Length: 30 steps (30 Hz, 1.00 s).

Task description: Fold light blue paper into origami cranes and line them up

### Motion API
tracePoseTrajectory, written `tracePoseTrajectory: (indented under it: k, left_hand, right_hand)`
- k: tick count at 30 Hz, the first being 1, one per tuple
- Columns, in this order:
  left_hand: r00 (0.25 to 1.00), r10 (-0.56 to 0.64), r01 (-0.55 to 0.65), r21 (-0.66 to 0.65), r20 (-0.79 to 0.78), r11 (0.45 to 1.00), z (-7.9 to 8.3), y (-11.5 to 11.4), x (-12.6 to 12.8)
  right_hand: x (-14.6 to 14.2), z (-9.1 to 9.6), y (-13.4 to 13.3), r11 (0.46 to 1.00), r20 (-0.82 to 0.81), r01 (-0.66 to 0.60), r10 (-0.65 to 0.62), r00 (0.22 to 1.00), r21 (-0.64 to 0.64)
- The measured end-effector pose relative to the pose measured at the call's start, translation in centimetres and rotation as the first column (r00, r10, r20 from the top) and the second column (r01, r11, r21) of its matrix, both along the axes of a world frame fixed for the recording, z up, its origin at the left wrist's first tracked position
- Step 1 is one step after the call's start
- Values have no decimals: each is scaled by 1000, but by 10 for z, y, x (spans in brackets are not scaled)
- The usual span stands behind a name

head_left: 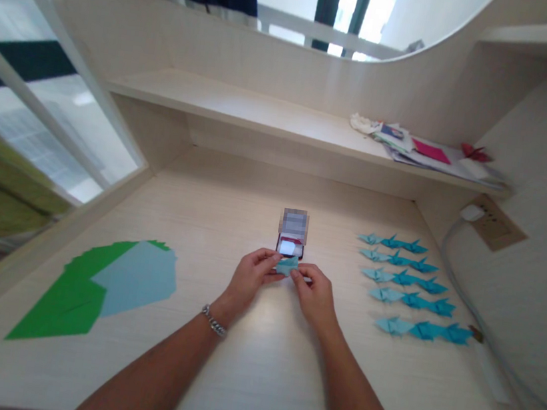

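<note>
My left hand [250,274] and my right hand [315,294] meet over the middle of the desk. Both pinch a small folded piece of light blue paper [287,265] between fingertips. A bracelet sits on my left wrist. Just behind the paper a phone [291,246] lies on the desk with its screen lit. To the right, several folded paper cranes [411,284] in light and darker blue lie in neat rows.
A pile of green and light blue paper sheets [106,284] lies at the left of the wooden desk [252,364]. A shelf [265,113] above holds papers and a red folded figure [474,152]. A wall socket [495,224] with a white cable is at the right.
</note>
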<state>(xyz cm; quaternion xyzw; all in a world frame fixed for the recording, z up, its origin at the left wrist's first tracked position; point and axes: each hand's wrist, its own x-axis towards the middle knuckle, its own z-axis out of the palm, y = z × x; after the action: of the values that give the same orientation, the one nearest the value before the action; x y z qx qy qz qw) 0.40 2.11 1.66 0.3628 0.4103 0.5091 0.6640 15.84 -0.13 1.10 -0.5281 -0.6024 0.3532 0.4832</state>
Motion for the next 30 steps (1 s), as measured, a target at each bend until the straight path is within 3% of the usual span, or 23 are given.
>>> tracePoseTrajectory:
  k: [5,12,18,23,27,30]
  left_hand:
    - [997,-22,27,76,-71,997,5,-5,1]
    - [950,-26,70,133,-312,989,5,-5,2]
    - [968,-12,55,164,-250,985,-1,-5,4]
    - [963,39,17,208,-266,978,-5,-2,3]
    - [937,83,15,278,-338,960,-2,-3,1]
    - [889,45,110,307,-456,945,0,-6,1]
  right_hand:
    - [1,-4,4,993,-95,27,-38,995,-114]
    - [-1,-5,4,983,-107,-121,107,989,-139]
    - [-2,-9,7,956,-307,-38,-55,950,-289]
    - [-3,-7,6,930,-385,-119,-26,923,-348]
    - [-2,-8,6,920,-389,-122,-36,921,-373]
    - [0,-9,7,915,-436,-61,-131,890,-399]
